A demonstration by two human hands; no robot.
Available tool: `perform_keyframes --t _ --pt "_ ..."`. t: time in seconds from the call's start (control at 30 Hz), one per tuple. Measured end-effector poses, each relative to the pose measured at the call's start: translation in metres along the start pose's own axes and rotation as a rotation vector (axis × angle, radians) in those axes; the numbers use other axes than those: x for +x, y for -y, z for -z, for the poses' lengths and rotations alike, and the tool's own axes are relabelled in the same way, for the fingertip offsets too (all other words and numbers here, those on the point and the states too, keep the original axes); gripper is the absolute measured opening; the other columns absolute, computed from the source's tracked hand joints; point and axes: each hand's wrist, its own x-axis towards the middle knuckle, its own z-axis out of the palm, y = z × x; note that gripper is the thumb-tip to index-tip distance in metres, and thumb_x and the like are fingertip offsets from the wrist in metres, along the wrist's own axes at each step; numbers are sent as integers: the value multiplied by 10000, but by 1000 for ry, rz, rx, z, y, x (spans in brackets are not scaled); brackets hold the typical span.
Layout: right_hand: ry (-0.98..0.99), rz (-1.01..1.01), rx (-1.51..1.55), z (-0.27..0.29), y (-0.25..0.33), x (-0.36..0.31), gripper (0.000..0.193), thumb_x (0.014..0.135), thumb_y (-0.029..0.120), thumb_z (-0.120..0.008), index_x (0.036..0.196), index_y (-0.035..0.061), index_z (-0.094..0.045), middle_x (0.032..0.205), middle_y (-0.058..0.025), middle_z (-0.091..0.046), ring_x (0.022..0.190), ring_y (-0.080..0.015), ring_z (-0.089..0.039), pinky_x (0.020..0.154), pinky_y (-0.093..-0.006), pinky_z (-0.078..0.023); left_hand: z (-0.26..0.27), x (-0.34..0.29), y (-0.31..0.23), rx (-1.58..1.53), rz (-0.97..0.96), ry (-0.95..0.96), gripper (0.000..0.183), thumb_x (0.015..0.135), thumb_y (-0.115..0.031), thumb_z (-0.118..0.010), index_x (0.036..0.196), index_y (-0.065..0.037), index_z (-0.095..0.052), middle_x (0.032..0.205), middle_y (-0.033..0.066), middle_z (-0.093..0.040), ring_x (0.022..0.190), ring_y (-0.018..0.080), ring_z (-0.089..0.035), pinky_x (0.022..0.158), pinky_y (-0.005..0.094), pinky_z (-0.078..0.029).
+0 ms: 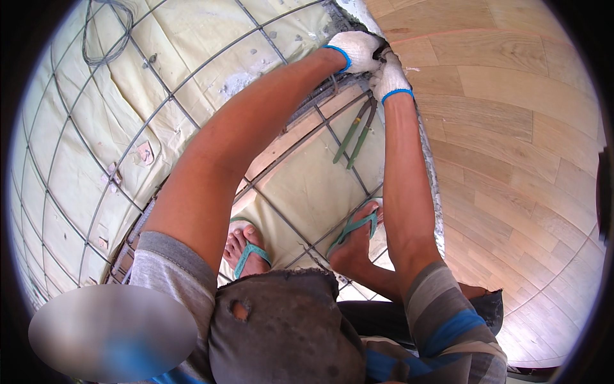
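Both my hands wear white knit gloves with blue cuffs and meet at the top, beside the broken concrete edge. The fingers of my left hand (355, 52) are curled closed. Just to its right and slightly nearer, my right hand (390, 80) is closed too. A small dark thing shows between them, too hidden to name. Below my right hand lies a pair of green-handled nippers (346, 141), tilted across the steel bars; their jaw end is hard to see. A mesh of thin steel rebar (171, 96) spreads under my arms and to the left.
Cream sheeting (288, 217) lies beneath the mesh, with a wooden strip (281, 157) across it. Wood-plank flooring (505, 121) runs along the right, past a rough edge. A coil of wire (105, 61) rests at the upper left. My sandalled feet (246, 249) stand among the bars.
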Motion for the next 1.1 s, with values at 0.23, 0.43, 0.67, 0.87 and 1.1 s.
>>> perform_keyframes --t 0.23,0.43,0.67,0.87,1.1 --pt "-37 34 -27 -13 1 -5 276 1078 465 -513 948 229 -571 773 53 -577 542 -91 -385 458 -275 -254 -18 -7 -6 27 104 -174 384 983 -376 -590 1183 -75 -722 1034 248 -748 998 433 -721 865 550 -568" --pt "-70 315 -235 -2 -10 6 354 1053 413 -541 1227 138 -681 1082 -61 -723 840 -226 -621 720 -390 -487 -27 -2 -4 35 151 -255 336 989 -330 -581 1217 -141 -741 1022 211 -760 996 416 -726 866 551 -568" --pt "-429 619 -1087 0 -15 0 492 993 479 -542 1238 114 -762 1252 -205 -746 1119 -453 -696 972 -511 -536 -32 1 4 11 231 -301 330 957 -341 -615 1160 -148 -789 1068 205 -763 1014 419 -723 887 535 -571" --pt "-553 803 -1045 -26 -29 -25 460 1001 442 -525 1118 91 -798 1170 -242 -739 1081 -448 -699 915 -527 -545 -30 3 11 -90 275 -342 352 939 -358 -614 1138 -141 -806 1081 218 -757 1026 429 -714 912 538 -560" --pt "-406 781 -1091 -13 -27 -12 482 1025 437 -478 1211 78 -741 1213 -249 -727 1087 -476 -688 928 -565 -537 -23 1 4 -140 216 -275 386 931 -366 -613 1184 -134 -789 1107 228 -751 1056 440 -700 945 521 -547"
